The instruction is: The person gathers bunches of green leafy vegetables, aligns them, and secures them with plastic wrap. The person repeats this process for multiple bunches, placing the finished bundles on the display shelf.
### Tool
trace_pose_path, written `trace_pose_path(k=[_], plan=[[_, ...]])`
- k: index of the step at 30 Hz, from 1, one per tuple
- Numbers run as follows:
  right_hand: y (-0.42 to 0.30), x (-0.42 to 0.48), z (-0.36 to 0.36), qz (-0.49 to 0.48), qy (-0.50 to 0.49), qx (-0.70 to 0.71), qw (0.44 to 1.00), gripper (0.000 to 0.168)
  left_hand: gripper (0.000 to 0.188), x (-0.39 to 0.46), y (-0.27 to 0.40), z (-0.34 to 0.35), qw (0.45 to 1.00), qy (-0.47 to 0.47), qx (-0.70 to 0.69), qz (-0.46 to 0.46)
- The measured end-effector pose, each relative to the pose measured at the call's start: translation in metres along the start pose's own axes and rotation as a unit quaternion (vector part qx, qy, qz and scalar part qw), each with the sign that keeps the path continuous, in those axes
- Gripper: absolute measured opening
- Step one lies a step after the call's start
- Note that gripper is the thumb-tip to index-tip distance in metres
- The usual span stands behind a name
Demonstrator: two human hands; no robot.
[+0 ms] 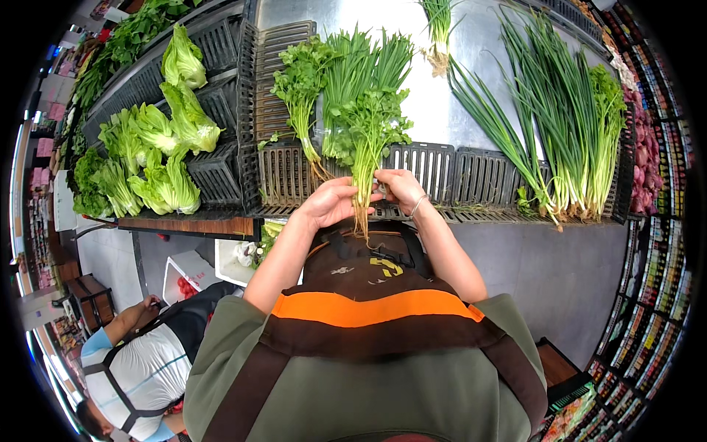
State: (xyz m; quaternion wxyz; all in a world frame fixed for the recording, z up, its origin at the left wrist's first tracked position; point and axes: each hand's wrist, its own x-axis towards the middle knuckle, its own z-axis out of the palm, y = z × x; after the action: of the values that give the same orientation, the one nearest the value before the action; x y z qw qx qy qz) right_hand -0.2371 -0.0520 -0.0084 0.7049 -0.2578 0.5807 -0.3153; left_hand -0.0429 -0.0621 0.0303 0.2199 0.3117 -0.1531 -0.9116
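In front of my apron, a bunch of coriander (364, 171) is upright in view, its leaves towards the display and its brown roots towards me. My left hand (330, 203) holds the stems from the left, with fingers reaching behind them. From the right, my right hand (403, 190) pinches at the stems' edge; whether a thin tie is between its fingertips I cannot tell. Just beyond lie another coriander bunch (298, 94) with roots hanging over the rack edge, and bundles of garlic chives (345, 72), partly hidden by the held bunch.
Black slatted racks (422, 166) edge the metal display surface (469, 50). Spring onions (563, 121) and celery-like greens (605, 138) lie at right, another rooted bundle (439, 38) at the back. Lettuces (165, 182) fill the left crates. Behind at left, a person (143, 364) bends near white boxes (188, 273).
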Motion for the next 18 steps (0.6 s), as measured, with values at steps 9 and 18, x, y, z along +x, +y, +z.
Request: trace_pose_path(k=[9, 18], plan=[[0.003, -0.014, 0.018, -0.028, 0.009, 0.007, 1.0, 0.019, 0.039, -0.008, 0.002, 0.006, 0.996, 0.038, 0.072, -0.026], [-0.006, -0.014, 0.025, 0.063, -0.043, 0.102, 0.992, 0.017, 0.04, -0.006, -0.013, 0.004, 0.982, 0.136, 0.128, 0.009]])
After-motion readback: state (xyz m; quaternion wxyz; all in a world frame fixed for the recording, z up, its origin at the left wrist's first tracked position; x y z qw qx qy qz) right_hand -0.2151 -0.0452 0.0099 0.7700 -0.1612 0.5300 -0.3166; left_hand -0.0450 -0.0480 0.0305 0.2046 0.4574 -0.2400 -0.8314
